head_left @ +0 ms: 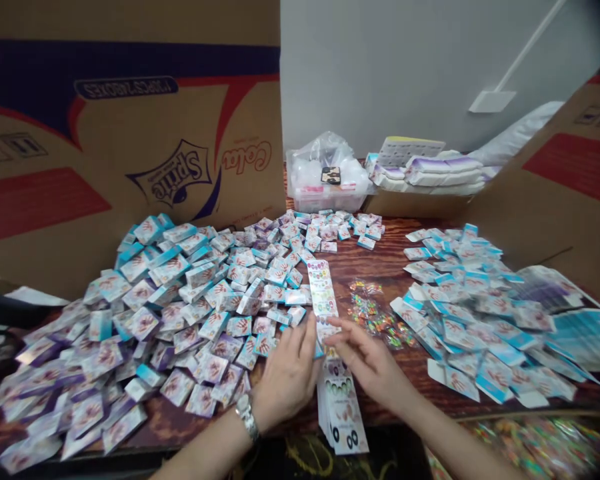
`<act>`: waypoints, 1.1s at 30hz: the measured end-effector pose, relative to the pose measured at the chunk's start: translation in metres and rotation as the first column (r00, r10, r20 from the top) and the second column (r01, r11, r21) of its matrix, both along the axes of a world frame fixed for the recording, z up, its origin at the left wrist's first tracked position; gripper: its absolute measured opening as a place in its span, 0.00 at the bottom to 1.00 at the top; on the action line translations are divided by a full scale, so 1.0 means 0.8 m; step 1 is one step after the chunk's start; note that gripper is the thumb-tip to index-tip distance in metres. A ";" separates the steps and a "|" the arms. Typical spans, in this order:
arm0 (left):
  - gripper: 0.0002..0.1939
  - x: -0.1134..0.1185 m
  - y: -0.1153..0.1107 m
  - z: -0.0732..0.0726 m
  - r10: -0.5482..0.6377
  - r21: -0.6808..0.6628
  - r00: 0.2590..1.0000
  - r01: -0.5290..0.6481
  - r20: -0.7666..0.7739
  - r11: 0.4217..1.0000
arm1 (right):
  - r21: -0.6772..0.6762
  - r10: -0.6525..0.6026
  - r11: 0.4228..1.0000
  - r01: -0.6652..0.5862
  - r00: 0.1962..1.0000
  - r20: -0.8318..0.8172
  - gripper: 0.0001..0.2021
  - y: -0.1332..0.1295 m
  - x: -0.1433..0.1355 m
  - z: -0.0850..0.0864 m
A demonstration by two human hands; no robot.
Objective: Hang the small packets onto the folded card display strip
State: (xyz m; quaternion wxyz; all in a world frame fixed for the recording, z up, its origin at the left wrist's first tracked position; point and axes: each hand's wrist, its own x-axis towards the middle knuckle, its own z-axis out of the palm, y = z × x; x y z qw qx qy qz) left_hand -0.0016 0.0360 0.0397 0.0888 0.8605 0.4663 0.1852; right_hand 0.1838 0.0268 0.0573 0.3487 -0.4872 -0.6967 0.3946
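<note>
My left hand (291,367), with a metal watch at the wrist, has its fingers close together at the left edge of a printed paper strip (323,293). A blue edge shows beside its fingertips; what it belongs to is hidden. My right hand (373,367) reaches over the strip from the right, fingers slightly bent and apart. Rows of coloured ovals run along the strip. Below both hands lies a stack of similar printed strips (345,410) near the table's front edge. A large heap of small printed boxes (180,300) spreads beside my left hand.
Small plastic packets with bright bits (375,310) lie right of the strip. Farther right are unfilled-looking flat cartons (470,300). Large cardboard boxes (180,120) stand left and right. At the back sits a clear tub (327,193) with plastic bags, beside carton bundles (445,172).
</note>
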 end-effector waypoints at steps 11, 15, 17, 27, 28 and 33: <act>0.37 -0.092 0.123 0.101 0.275 0.413 0.961 -0.250 -0.001 0.876 | 0.151 0.232 0.908 -0.390 0.769 0.595 0.35 0.098 0.048 -0.030; 0.26 -0.053 0.067 0.041 0.087 0.242 0.994 -0.100 0.067 0.965 | 0.040 0.339 0.863 -0.504 0.636 0.693 0.46 0.099 0.046 -0.051; 0.24 -0.039 0.044 0.016 0.035 0.149 0.990 -0.055 0.135 0.987 | 0.033 0.346 0.855 -0.518 0.617 0.706 0.45 0.096 0.044 -0.055; 0.20 -0.014 -0.005 0.006 0.178 -0.443 0.821 0.100 0.543 0.891 | 0.161 0.217 0.897 -0.411 0.729 0.649 0.21 0.079 0.038 -0.057; 0.19 -0.009 -0.010 0.007 0.214 -0.516 0.788 0.148 0.577 0.844 | 0.180 0.199 0.901 -0.394 0.746 0.635 0.17 0.078 0.037 -0.057; 0.18 0.015 -0.033 0.013 0.484 -0.775 0.612 0.423 0.626 0.469 | 0.178 0.178 0.916 -0.359 0.762 0.622 0.14 0.074 0.038 -0.043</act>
